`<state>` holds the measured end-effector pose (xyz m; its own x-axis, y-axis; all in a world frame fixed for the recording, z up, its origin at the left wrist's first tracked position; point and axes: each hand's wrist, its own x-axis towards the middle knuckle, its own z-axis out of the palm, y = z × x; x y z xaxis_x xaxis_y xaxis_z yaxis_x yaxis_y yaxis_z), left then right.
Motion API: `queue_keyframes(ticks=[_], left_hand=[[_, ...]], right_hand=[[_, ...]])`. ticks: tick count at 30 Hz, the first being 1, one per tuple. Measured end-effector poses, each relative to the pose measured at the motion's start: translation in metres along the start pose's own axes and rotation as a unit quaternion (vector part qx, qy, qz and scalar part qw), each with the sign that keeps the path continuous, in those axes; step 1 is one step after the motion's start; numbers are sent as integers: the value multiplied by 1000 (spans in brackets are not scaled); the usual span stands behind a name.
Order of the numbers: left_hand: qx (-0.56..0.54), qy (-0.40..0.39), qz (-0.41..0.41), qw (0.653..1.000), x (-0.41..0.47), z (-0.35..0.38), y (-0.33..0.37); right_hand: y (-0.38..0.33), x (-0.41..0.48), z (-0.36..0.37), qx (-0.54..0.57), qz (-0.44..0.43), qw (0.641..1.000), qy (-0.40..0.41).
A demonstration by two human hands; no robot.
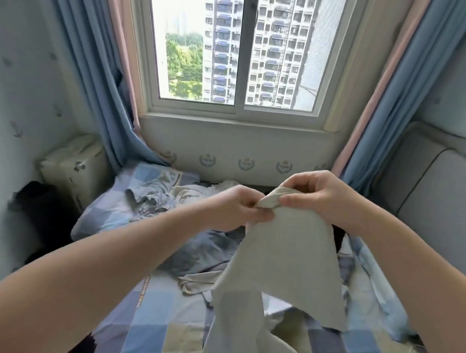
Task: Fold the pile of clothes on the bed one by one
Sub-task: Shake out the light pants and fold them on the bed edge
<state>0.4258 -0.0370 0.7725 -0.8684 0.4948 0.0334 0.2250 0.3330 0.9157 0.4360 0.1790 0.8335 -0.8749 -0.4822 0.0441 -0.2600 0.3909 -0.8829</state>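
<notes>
Holds the cloth (284,251) up above the bed (156,317) by a bunched top corner, letting the rest hang down toward the sheet, probably to open it out and find its edges before folding. Pinches that corner with both the left hand (238,207) and the right hand (318,199), fingers curled around it, knuckles close together. Leaves the pile (202,246) rumpled just beyond, apparently not yet folded. Faces the window (241,47), curtains (95,84) either side.
</notes>
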Motion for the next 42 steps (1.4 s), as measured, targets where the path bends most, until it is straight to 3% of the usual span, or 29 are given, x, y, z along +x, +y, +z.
queue_keyframes(ticks=[6, 12, 16, 19, 21, 23, 26, 29, 33, 36, 40, 42], left_hand=[[-23, 251, 39, 967, -4, -63, 58], [129, 323, 41, 937, 8, -97, 121], [252, 320, 0, 913, 16, -102, 142], [350, 236, -79, 903, 17, -95, 140], [366, 180, -115, 906, 22, -81, 133], [329, 150, -116, 925, 34, -53, 131], [76, 75, -93, 990, 51, -3, 144], [-27, 23, -20, 999, 70, 31, 146], [89, 175, -9, 980, 93, 66, 127], [147, 230, -23, 962, 103, 73, 119], [64, 325, -31, 943, 115, 82, 126], [-50, 345, -48, 936, 125, 88, 132]], right_hand=[[-2, 0, -8, -80, 32, 996, 30], [-20, 4, -44, 10, -6, 993, 118], [-47, 3, -81, 181, -25, 980, 72], [-65, -2, -105, 204, -26, 979, 9], [-72, -3, -114, 186, -20, 982, 22], [-72, -2, -120, 139, -29, 988, 66], [-63, 4, -128, 117, -28, 990, 72], [-52, 5, -142, 104, -33, 991, 81], [-34, 7, -168, 52, -49, 991, 109], [-4, 8, -189, -52, -83, 974, 205], [57, -13, -182, 1, -89, 934, 346], [91, -18, -152, 85, -46, 959, 267]])
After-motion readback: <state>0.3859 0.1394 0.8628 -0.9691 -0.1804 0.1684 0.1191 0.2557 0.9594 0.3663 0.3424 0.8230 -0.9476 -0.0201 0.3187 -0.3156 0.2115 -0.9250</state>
